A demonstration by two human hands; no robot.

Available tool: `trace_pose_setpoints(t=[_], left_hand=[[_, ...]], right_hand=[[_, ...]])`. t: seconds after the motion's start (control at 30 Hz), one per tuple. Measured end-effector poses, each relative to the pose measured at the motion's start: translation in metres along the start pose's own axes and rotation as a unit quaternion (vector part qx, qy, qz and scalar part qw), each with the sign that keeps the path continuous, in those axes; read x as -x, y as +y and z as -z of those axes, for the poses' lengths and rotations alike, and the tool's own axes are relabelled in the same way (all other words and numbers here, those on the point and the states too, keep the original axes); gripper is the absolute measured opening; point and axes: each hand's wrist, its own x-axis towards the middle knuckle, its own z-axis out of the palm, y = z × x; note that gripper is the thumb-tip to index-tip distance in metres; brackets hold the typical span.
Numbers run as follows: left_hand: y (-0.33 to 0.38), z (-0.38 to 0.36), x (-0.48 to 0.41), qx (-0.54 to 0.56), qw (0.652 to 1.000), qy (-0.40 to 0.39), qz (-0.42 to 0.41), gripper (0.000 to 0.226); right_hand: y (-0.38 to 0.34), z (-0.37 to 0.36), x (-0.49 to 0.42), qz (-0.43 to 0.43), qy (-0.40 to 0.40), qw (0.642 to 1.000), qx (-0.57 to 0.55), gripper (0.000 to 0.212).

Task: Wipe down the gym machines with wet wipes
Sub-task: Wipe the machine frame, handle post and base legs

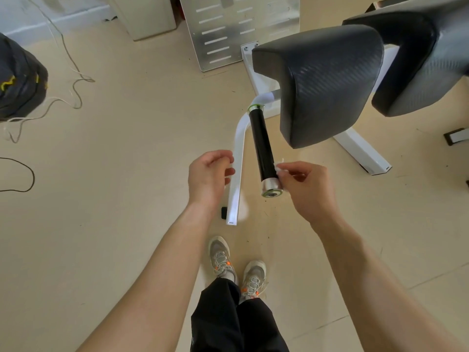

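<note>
A white-framed gym machine stands ahead with a black handle grip [261, 146] ending in a silver cap [271, 190]. My right hand [304, 189] pinches a small white wet wipe [279, 168] against the right side of the grip's lower end. My left hand [208, 179] hovers left of the white frame tube [237, 161], fingers loosely curled and holding nothing. The dark padded seat [327, 85] sits up and to the right of the handle.
A second dark pad [416, 67] is at the far right. A perforated metal shroud [223, 29] stands behind. A dark bag [17, 77] and loose cables [73, 92] lie on the left floor. My feet [236, 268] stand below the handle.
</note>
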Motion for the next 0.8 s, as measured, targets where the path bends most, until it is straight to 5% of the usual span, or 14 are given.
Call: trace_pose_setpoints(t=[0.4, 0.8], left_hand=[[0.009, -0.012, -0.028, -0.011, 1.000, -0.009, -0.012, 0.023], [0.005, 0.002, -0.030, -0.019, 1.000, -0.003, 0.010, 0.024]], right_hand=[[-0.027, -0.039, -0.074, -0.023, 0.092, 0.994, -0.055, 0.014], [-0.001, -0.016, -0.025, 0.002, 0.008, 0.996, -0.091, 0.031]])
